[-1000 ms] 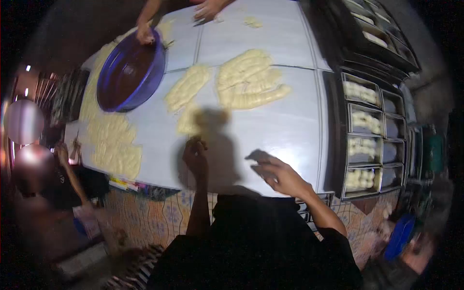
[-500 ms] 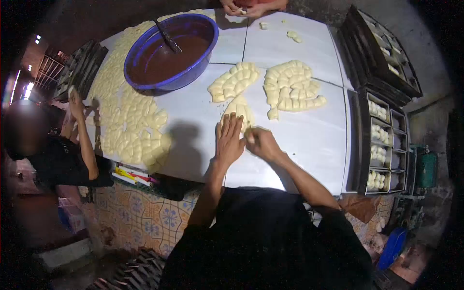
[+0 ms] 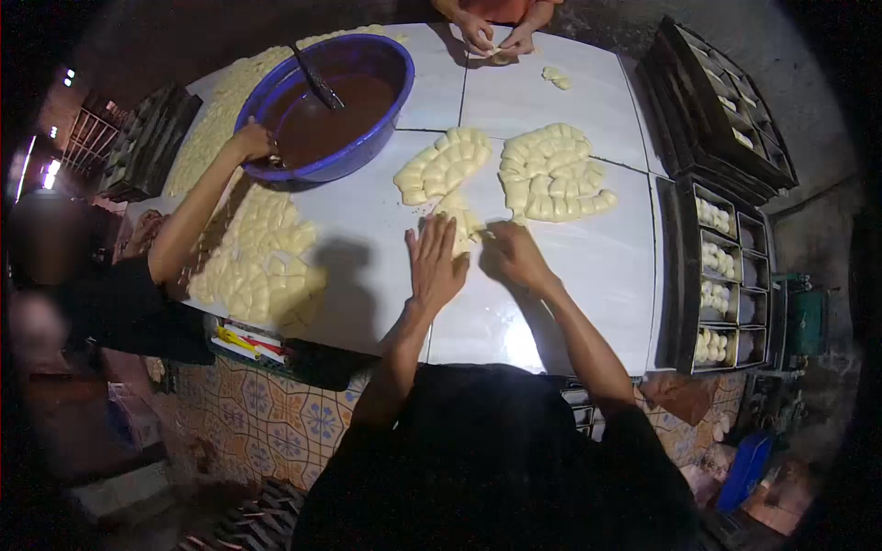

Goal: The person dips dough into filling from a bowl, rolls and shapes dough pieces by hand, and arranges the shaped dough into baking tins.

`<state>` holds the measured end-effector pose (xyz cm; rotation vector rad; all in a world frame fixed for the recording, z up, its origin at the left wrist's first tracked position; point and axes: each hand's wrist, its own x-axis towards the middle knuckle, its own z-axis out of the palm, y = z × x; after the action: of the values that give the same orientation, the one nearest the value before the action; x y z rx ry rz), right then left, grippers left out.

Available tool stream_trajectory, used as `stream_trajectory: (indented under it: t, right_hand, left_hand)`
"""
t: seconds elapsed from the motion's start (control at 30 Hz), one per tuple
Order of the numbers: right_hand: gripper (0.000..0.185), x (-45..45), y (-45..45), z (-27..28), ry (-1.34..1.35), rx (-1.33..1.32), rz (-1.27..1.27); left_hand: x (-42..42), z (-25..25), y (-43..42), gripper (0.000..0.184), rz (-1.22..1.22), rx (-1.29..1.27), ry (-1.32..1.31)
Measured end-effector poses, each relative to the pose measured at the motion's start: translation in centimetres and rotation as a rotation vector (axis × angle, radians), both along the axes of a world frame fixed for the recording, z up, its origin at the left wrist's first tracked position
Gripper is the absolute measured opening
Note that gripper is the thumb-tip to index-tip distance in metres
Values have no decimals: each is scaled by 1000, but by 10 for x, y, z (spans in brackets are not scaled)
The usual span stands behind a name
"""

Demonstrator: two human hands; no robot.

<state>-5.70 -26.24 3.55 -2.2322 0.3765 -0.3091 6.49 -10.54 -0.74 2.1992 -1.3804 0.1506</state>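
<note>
My left hand (image 3: 435,260) lies with its fingers spread on the near end of a small dough strip (image 3: 457,213) on the white table (image 3: 588,266). Just right of it, my right hand (image 3: 516,253) is at the dough's right edge, its fingers bent and partly hidden, so what they hold cannot be made out. Beyond my hands sit a left slab of scored dough (image 3: 444,165) and a larger right slab (image 3: 554,174).
A blue basin (image 3: 354,162) of brown filling holds a dark utensil; a co-worker's hand (image 3: 253,144) is at its rim. Dough pieces (image 3: 253,266) cover the left side. Another person's hands (image 3: 501,39) work at the far edge. Baking tins (image 3: 715,294) stand right.
Since half a second ago, the left co-worker's hand has reached to the basin rim. The far person's hands have moved right and nearer. My hands remain at the small dough strip.
</note>
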Motion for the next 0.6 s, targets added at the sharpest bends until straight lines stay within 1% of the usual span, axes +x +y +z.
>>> stream_trajectory:
  t: [0.03, 0.07, 0.1, 0.17, 0.2, 0.23, 0.27, 0.33, 0.37, 0.4, 0.43, 0.47, 0.5, 0.53, 0.57, 0.6]
  right_hand:
    - [46, 25, 0, -27, -175, -120, -91]
    - [48, 46, -2, -43, -207, -382, -73]
    - [46, 53, -2, -38, -116, -351, -67]
    - [41, 48, 9, -31, -41, -59, -133]
    - [34, 34, 6, -20, 79, 130, -89]
    - [34, 12, 18, 8, 66, 220, -142]
    - [35, -13, 20, 13, 78, 404, -119]
    - [37, -59, 18, 19, -7, 594, -139]
    - [41, -73, 22, 30, -143, 575, -194]
    - [46, -78, 23, 43, -217, 424, -286]
    - [52, -83, 31, 58, -280, 277, -384]
    - [52, -82, 31, 58, -326, 129, -402]
    - [43, -81, 40, 66, -290, -67, -395]
    - [38, -78, 52, 74, -190, 25, -235]
    - [33, -76, 63, 77, -97, 117, -71]
    - [25, -74, 68, 68, -231, -32, 11]
  left_hand:
    - [3, -2, -4, 68, -32, 59, -43]
    - [2, -2, -6, 69, -30, 117, -81]
    - [2, -3, -7, 70, -25, 173, -118]
    - [5, -4, -4, 67, -33, 170, -87]
    - [6, -4, -2, 67, -34, 151, -57]
    - [6, -3, -2, 66, -38, 133, -22]
    - [8, -4, -2, 64, -47, 111, -7]
    - [0, -4, 2, 63, 33, -14, 88]
    - [-6, 6, 1, 63, 64, -77, 129]
    - [-18, 18, 4, 60, 50, -127, 216]
    - [-35, 17, 2, 53, 42, -214, 592]
    - [-61, 23, -2, 50, -18, -375, 1154]
    - [-79, 33, -5, 50, -69, -528, 1711]
    - [-83, 67, -4, 53, -28, -455, 2219]
    - [-76, 65, -5, 47, -358, -561, 2508]
    - [-75, 67, -5, 44, -165, -518, 2343]
